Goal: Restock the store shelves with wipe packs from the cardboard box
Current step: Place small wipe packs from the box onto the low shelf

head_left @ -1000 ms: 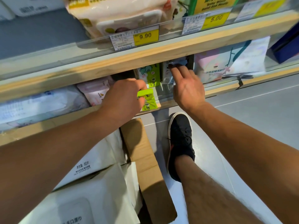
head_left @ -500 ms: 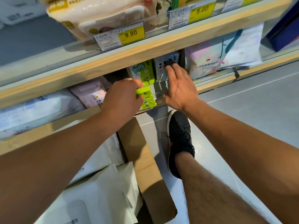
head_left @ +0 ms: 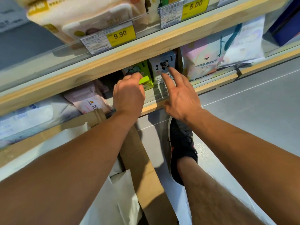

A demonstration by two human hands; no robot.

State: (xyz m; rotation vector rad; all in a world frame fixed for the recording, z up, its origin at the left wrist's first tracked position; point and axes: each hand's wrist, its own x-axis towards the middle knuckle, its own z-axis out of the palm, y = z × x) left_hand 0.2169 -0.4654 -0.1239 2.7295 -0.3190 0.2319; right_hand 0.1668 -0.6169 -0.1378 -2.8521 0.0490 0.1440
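Note:
My left hand (head_left: 129, 95) grips a small green wipe pack (head_left: 146, 82) on the lower shelf (head_left: 211, 83), in front of another green pack (head_left: 139, 68) that stands upright. My right hand (head_left: 180, 95) hovers with spread, straight fingers just in front of a white panda wipe pack (head_left: 163, 65) that stands to the right of the green ones; one fingertip is at its face. The open cardboard box (head_left: 142, 168) sits on the floor below my arms, with large white wipe packs (head_left: 120, 197) in it.
A pink pack (head_left: 88, 103) lies left of my left hand and a pastel bag (head_left: 203, 65) stands right of the panda pack. An upper shelf (head_left: 146, 44) with yellow price tags overhangs. My black shoe (head_left: 182, 148) stands on the grey floor beside the box.
My left hand has pushed the green pack further into the shelf. My right hand has drawn back from the panda pack and spread its fingers.

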